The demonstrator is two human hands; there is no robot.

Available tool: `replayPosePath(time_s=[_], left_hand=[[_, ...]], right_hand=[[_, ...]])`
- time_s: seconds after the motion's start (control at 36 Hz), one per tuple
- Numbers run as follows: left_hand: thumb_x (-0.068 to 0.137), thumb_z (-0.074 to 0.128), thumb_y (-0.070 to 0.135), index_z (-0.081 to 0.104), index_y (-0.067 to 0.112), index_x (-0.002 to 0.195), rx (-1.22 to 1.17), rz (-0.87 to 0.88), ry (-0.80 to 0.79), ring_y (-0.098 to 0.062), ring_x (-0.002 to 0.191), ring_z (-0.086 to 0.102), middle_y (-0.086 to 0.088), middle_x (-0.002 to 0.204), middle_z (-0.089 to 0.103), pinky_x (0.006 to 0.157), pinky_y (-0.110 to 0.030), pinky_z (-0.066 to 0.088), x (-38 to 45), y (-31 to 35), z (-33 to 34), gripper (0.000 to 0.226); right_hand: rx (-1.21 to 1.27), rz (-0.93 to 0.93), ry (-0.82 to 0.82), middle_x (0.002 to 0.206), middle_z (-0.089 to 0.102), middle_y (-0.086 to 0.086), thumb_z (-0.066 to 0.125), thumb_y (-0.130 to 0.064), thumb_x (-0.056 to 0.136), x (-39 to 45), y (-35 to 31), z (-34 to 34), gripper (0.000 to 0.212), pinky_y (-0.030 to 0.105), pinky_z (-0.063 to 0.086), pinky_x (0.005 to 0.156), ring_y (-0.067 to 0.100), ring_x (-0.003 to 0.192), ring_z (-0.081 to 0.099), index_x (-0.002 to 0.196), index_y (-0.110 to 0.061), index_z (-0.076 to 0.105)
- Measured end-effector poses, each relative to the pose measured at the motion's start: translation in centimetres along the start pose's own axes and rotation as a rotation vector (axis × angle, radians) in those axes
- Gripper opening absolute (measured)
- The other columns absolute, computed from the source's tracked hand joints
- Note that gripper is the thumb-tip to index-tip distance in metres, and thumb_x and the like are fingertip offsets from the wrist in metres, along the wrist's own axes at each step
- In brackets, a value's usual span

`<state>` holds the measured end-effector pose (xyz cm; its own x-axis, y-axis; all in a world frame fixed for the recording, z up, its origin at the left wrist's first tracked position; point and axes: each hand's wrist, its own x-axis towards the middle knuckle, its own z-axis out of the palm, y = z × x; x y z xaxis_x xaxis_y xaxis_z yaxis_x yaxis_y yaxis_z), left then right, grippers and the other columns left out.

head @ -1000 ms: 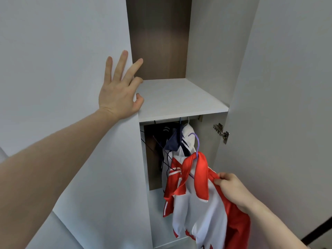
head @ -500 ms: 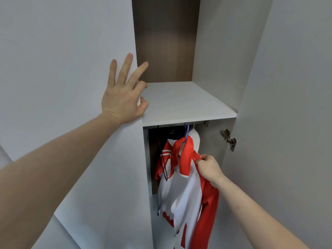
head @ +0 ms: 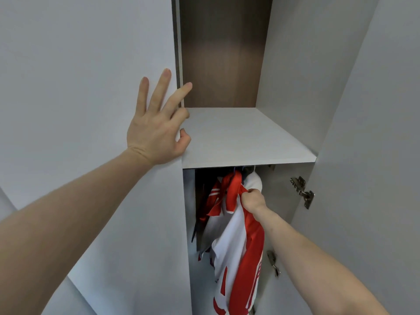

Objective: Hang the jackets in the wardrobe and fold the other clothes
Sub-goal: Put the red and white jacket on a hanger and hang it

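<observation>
A red and white jacket [head: 236,242] hangs inside the open wardrobe, below the white shelf [head: 241,142]. My right hand [head: 252,198] pinches the jacket's red shoulder near the collar, just under the shelf. The hanger's hook is mostly hidden behind the shelf edge. A white garment [head: 254,183] hangs right behind the jacket, with dark clothes further left in the shadow. My left hand [head: 156,123] rests flat with spread fingers on the left wardrobe panel [head: 91,87], its thumb at the shelf's edge.
The right wardrobe door [head: 375,155] stands open, with metal hinges [head: 303,192] on its inner side. The upper compartment has a brown back wall [head: 222,53].
My right hand has carried the jacket up and deeper into the wardrobe, until its collar sits right under the shelf. My left hand has stayed on the panel.
</observation>
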<state>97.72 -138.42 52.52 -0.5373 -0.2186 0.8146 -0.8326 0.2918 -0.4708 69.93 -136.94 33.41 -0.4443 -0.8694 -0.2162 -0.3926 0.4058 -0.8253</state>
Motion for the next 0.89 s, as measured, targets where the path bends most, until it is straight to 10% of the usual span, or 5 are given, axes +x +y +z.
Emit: replayPosePath(time_s=[0.64, 0.75, 0.89], left_hand=[[0.089, 0.041, 0.044, 0.061, 0.015, 0.093, 0.016, -0.021, 0.028, -0.039, 0.156, 0.007, -0.005, 0.164, 0.030, 0.125, -0.059, -0.002, 0.2, 0.5, -0.2, 0.035], [0.086, 0.048, 0.042, 0.060, 0.015, 0.092, 0.019, -0.024, 0.010, -0.039, 0.155, 0.007, -0.005, 0.164, 0.031, 0.124, -0.059, -0.002, 0.2, 0.5, -0.5, 0.030], [0.084, 0.050, 0.042, 0.060, 0.016, 0.091, 0.039, -0.032, -0.016, -0.038, 0.156, 0.006, -0.004, 0.164, 0.029, 0.125, -0.058, -0.004, 0.2, 0.7, -0.5, 0.029]], right_hand=[[-0.215, -0.257, 0.077, 0.118, 0.057, 0.006, 0.058, -0.009, 0.086, 1.8, 6.4, 0.4, 0.039, 0.030, 0.046, 0.086, 0.025, 0.102, 0.058, 0.124, -0.014, 0.058], [-0.014, -0.481, 0.168, 0.106, 0.061, -0.005, 0.057, 0.005, 0.082, 0.1, 5.3, 1.0, 0.035, 0.025, 0.051, 0.087, 0.010, 0.093, 0.060, 0.104, -0.022, 0.065], [0.170, -0.378, -0.111, 0.079, 0.065, -0.007, 0.062, 0.006, 0.084, -0.9, 2.7, 4.8, 0.028, 0.005, 0.044, 0.070, 0.010, 0.079, 0.063, 0.085, -0.022, 0.066]])
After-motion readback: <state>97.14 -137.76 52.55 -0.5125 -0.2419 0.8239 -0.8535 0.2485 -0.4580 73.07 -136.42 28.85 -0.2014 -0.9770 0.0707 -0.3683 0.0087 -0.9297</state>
